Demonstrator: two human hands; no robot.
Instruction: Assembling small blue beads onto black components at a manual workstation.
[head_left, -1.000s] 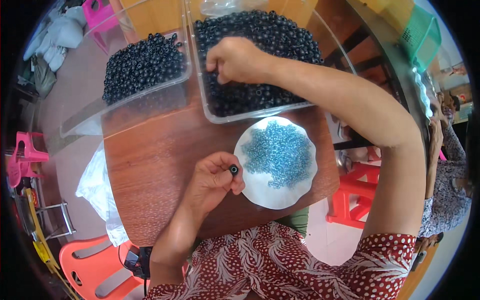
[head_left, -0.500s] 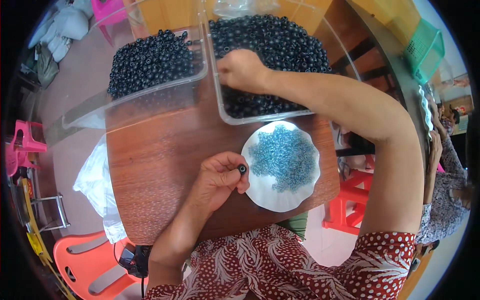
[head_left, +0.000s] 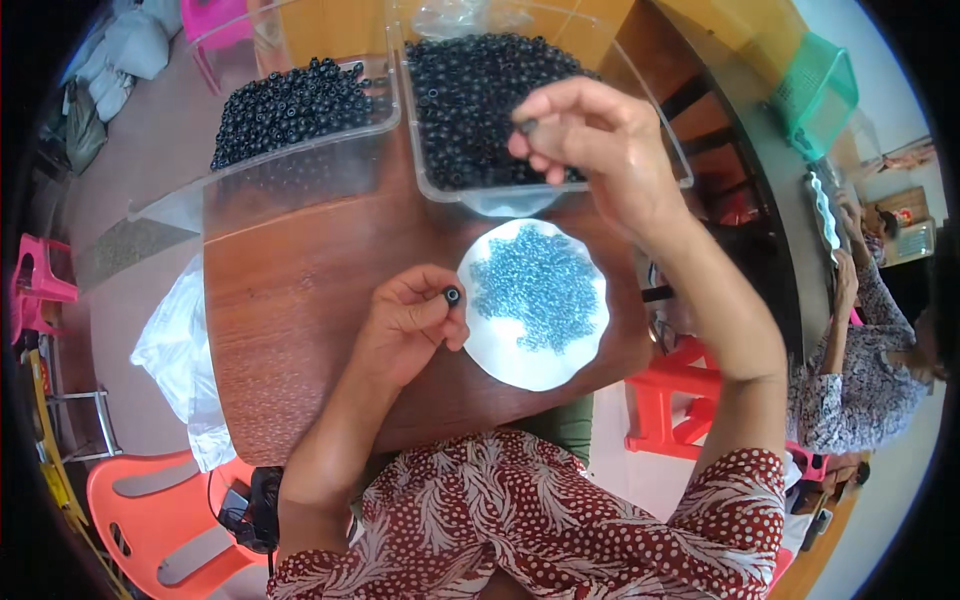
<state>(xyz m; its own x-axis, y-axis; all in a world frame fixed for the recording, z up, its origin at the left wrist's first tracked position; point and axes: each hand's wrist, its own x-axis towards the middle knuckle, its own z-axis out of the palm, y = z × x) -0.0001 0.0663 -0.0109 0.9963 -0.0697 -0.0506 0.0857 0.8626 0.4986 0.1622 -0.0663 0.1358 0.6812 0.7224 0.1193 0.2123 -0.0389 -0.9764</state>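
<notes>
Black beads fill two clear plastic bins at the top of the frame: the left bin (head_left: 300, 105) is partly full, and the right bin (head_left: 480, 85) is heaped higher, its far edge cut off by the rim of the head view. The right hand (head_left: 590, 140) hovers over the right bin, thumb and forefinger pressed on a small dark bead (head_left: 527, 126) that is hard to make out. Below it, at centre frame, a white scalloped plate (head_left: 500, 350) holds a pile of tiny blue beads (head_left: 535, 288). The left hand (head_left: 410, 325) rests on the brown wooden table (head_left: 290, 300) just left of the plate, fingers curled, pinching a black bead (head_left: 452, 296) at the plate's edge.
</notes>
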